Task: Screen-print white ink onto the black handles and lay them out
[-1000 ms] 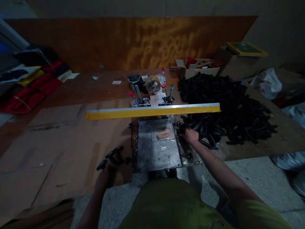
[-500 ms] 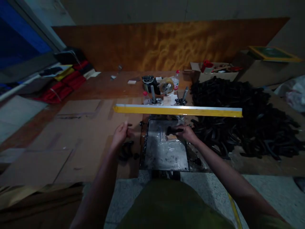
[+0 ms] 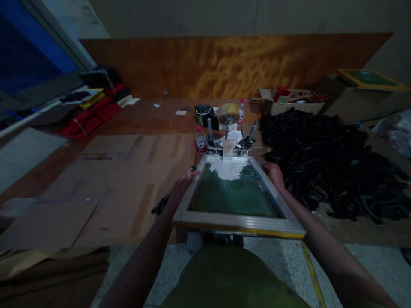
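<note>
A screen printing frame [image 3: 237,222] with a green mesh and pale metal rails lies lowered in front of me. White ink [image 3: 227,169] covers the far part of its mesh. My left hand [image 3: 183,183] is closed at the left rail, fingers on its edge. At the right rail, my right hand [image 3: 274,174] is closed against the side, its fingertips partly hidden. A pale scraper [image 3: 228,148] stands at the frame's far end, by the clamps [image 3: 252,131]. Black curved pieces [image 3: 160,204] lie beside my left forearm. Whatever lies under the frame is hidden.
A large heap of black curved pieces [image 3: 324,158] fills the right side. Cardboard sheets [image 3: 118,184] cover the left. Behind the frame are a tape roll [image 3: 228,112], a bottle [image 3: 201,141] and a black tub [image 3: 202,114]. Red bundles [image 3: 86,117] lie far left.
The raised frame has swung down over the metal plate. Both hands have moved to its side rails. The black piece that was in my right hand no longer shows there.
</note>
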A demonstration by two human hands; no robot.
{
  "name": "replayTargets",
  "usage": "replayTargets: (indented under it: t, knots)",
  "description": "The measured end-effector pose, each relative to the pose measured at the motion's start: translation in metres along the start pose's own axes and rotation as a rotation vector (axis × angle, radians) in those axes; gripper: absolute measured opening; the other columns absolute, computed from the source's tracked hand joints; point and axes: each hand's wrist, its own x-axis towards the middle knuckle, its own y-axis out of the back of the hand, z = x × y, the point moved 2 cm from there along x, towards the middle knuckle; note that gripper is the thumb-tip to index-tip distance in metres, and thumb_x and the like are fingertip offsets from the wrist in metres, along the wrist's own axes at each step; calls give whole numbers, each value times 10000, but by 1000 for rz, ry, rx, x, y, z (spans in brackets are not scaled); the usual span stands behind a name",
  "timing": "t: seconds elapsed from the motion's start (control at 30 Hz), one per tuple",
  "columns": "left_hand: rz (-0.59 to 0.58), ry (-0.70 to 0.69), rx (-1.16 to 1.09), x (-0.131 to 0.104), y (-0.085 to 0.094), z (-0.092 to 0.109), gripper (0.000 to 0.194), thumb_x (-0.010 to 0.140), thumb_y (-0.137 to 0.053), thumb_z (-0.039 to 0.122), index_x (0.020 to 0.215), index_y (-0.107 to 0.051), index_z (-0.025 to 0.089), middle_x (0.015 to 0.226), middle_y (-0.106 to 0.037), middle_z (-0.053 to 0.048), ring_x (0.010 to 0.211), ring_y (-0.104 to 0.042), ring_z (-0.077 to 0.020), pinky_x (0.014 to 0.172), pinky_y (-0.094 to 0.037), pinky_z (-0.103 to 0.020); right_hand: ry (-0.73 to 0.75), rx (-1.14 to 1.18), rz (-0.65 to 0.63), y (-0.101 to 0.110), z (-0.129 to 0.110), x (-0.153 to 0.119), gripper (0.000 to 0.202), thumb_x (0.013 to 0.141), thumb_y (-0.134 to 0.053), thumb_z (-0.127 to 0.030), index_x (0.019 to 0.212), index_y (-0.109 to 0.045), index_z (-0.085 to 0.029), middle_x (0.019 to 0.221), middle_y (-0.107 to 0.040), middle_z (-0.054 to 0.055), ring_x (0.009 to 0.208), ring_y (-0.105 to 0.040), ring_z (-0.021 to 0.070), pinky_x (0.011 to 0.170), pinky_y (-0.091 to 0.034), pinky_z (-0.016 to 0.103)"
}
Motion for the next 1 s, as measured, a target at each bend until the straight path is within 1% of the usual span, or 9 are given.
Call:
replayTargets:
  t: [0.07, 0.17, 0.27, 0.37, 0.47, 0.67, 0.73, 0.87, 1.0]
  knots:
    - [-49, 44, 73, -14, -2, -27, 504, 865, -493, 543, 1169, -684, 190, 1213, -691, -66, 1170, -594, -271, 1049, -421, -395, 55, 23, 140, 13, -5, 19, 404, 900, -441, -214, 1252, -617, -125, 1269, -595, 160, 1192, -516, 307, 1025, -403, 424]
    - [-45, 88, 50, -22, -13, -66, 566, 821, -573, 429, 1322, -579, 167, 1352, -614, -87, 1264, -540, -278, 1092, -388, -407, 329, 29, 236, 11, -45, 44, 589, 835, -562, -197, 1410, -450, -128, 1452, -424, 177, 1310, -392, 311, 1071, -355, 455]
    - [-35, 83, 23, -19, -24, -92, 612, 813, -584, 403, 1367, -527, 150, 1404, -570, -109, 1310, -507, -271, 1114, -365, -408, 481, -73, 112, -6, -90, 59, 513, 820, -570, -129, 1329, -506, -121, 1368, -497, 182, 1251, -434, 294, 1034, -381, 416]
    - [-40, 85, 0, -14, -28, -106, 610, 817, -582, 425, 1347, -540, 128, 1397, -572, -133, 1307, -513, -272, 1115, -364, -398, 430, -200, -64, -18, -110, 65, 288, 861, -524, -130, 1137, -607, -138, 1157, -625, 149, 1099, -541, 256, 920, -435, 324]
    - [-42, 112, -21, -13, -27, -113, 615, 811, -590, 453, 1320, -557, 108, 1375, -586, -154, 1281, -538, -282, 1106, -377, -400, 397, -274, -211, -21, -110, 61, 180, 872, -542, -178, 1019, -640, -148, 1072, -658, 127, 1024, -587, 235, 850, -443, 276]
    - [-36, 145, -83, -16, -28, -116, 587, 810, -598, 484, 1286, -588, 140, 1350, -609, -138, 1262, -553, -290, 1084, -403, -422, 299, -367, -135, -24, -101, 28, 222, 870, -489, -140, 1054, -612, -129, 1099, -637, 165, 1004, -584, 248, 825, -452, 300]
    - [-38, 156, -83, -16, -28, -116, 584, 819, -589, 484, 1298, -584, 150, 1350, -610, -132, 1249, -565, -289, 1081, -409, -424, 402, -332, -166, -30, -101, 10, 220, 858, -480, -120, 1031, -614, -132, 1066, -633, 159, 996, -571, 249, 836, -450, 313]
    - [-39, 146, -37, -15, -27, -117, 570, 824, -580, 458, 1302, -582, 148, 1372, -594, -125, 1280, -539, -279, 1106, -381, -413, 720, -247, -258, -31, -95, -23, 231, 802, -497, -74, 985, -626, -132, 992, -632, 138, 962, -550, 245, 847, -432, 333]
    - [-26, 147, -15, -16, -27, -113, 577, 811, -590, 474, 1284, -594, 143, 1333, -623, -129, 1254, -558, -289, 1088, -397, -415, 841, -148, -291, -21, -88, -25, 230, 748, -529, -46, 927, -627, -153, 937, -630, 99, 920, -533, 224, 822, -417, 318]
